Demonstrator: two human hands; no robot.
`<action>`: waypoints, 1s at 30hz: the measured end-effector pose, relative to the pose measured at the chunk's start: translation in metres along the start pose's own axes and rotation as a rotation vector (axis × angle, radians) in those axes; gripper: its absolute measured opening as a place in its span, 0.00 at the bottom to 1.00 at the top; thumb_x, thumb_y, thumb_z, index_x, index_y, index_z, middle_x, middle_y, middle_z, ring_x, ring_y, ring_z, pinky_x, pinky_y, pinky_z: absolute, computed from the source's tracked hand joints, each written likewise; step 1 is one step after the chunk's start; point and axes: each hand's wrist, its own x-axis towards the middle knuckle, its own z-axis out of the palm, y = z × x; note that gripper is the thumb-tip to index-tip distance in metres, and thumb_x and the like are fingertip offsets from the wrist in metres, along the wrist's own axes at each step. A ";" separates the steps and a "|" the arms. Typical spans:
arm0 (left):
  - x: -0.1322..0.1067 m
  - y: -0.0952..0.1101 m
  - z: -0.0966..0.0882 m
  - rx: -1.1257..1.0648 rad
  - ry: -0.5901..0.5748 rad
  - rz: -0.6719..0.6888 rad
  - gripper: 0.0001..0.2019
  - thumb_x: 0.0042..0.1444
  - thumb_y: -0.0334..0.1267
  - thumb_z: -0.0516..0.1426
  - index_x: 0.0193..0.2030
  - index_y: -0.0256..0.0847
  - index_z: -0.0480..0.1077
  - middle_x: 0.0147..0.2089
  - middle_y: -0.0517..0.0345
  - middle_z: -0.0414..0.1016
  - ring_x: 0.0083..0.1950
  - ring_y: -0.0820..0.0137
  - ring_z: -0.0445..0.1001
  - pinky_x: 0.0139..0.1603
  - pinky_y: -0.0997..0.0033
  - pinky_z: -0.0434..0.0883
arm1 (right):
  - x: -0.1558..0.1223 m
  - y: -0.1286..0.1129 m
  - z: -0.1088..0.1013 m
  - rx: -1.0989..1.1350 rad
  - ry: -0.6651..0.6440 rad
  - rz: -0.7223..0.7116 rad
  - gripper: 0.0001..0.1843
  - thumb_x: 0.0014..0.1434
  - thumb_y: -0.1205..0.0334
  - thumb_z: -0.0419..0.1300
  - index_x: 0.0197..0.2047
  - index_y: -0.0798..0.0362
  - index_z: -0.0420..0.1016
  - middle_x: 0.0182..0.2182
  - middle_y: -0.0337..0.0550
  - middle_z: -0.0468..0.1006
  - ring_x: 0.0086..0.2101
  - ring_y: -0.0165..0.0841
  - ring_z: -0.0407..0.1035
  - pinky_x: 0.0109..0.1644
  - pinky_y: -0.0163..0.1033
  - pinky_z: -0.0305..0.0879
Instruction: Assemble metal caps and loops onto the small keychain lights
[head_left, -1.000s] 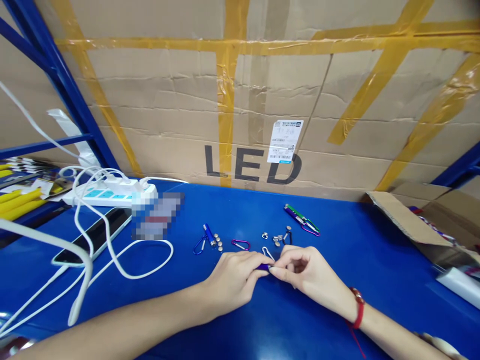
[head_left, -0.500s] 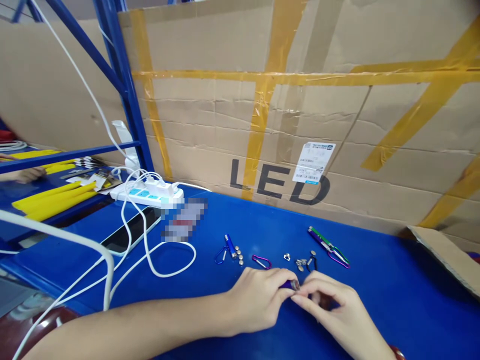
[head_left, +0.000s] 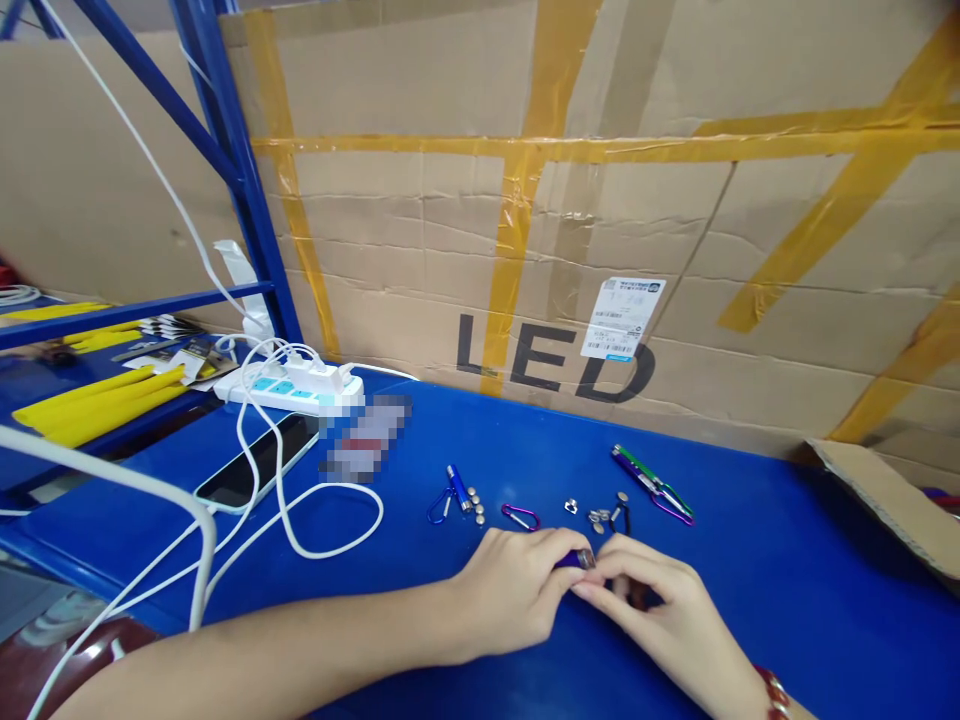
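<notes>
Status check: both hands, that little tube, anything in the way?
Left hand gripping purple tube. Right hand fingertips at its metal end, grip unclear. Purple carabiner lies just beyond left hand, not between hands.

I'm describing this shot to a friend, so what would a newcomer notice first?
Probably the black LED lettering on the yellow-taped cardboard behind the blue table. Next, front and center, the left hand holding a dark purple tube, with the right hand close to its end.
</notes>
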 end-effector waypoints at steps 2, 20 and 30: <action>0.000 0.000 0.001 -0.032 0.000 -0.008 0.10 0.60 0.33 0.46 0.46 0.45 0.63 0.43 0.63 0.74 0.41 0.71 0.74 0.40 0.76 0.68 | 0.001 0.000 0.001 0.043 0.001 0.053 0.10 0.53 0.56 0.59 0.26 0.53 0.75 0.22 0.40 0.70 0.19 0.25 0.60 0.21 0.29 0.58; 0.007 -0.004 0.008 -0.042 -0.027 -0.038 0.10 0.59 0.35 0.48 0.46 0.46 0.64 0.39 0.63 0.76 0.30 0.72 0.74 0.34 0.76 0.67 | 0.010 0.002 -0.007 1.427 0.032 0.639 0.19 0.54 0.56 0.59 0.20 0.55 0.56 0.16 0.31 0.55 0.18 0.21 0.52 0.23 0.27 0.58; 0.006 -0.007 0.012 -0.038 -0.004 0.031 0.11 0.59 0.35 0.48 0.47 0.44 0.65 0.41 0.60 0.76 0.38 0.69 0.75 0.37 0.74 0.69 | 0.005 -0.006 -0.008 1.555 -0.112 0.568 0.21 0.56 0.59 0.57 0.17 0.56 0.55 0.15 0.32 0.56 0.18 0.21 0.54 0.22 0.27 0.59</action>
